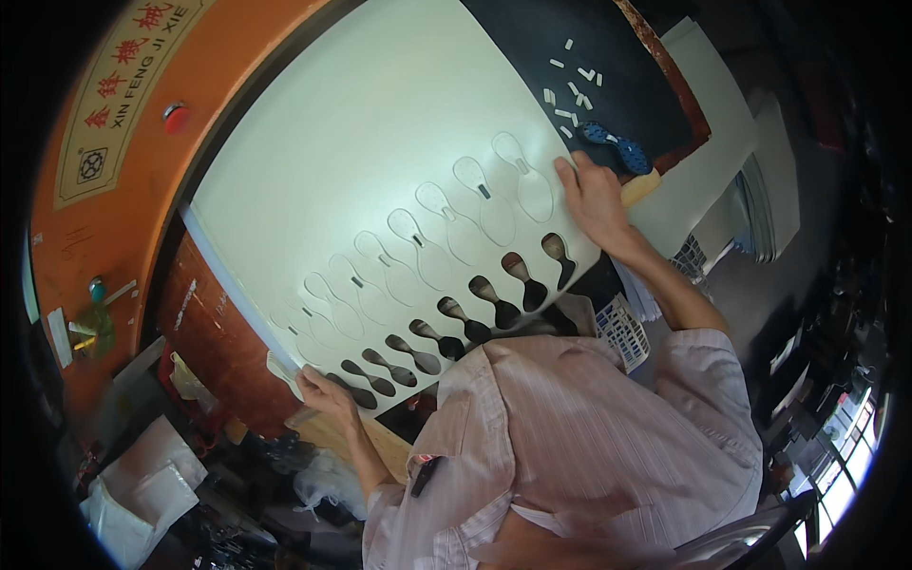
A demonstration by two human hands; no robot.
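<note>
Left hand (326,394), right hand (597,199) gripping white sheet (351,114) by edges. Near-row holes (463,319) done, next-row soles (432,266) outlined, apparently unremoved; far end uncut.

The sheet (366,171) is white (the shirt (598,408), faintly striped).

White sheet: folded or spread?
Spread: the white sheet stretches broadly between the left hand and right hand, rows of sole shapes showing.
</note>
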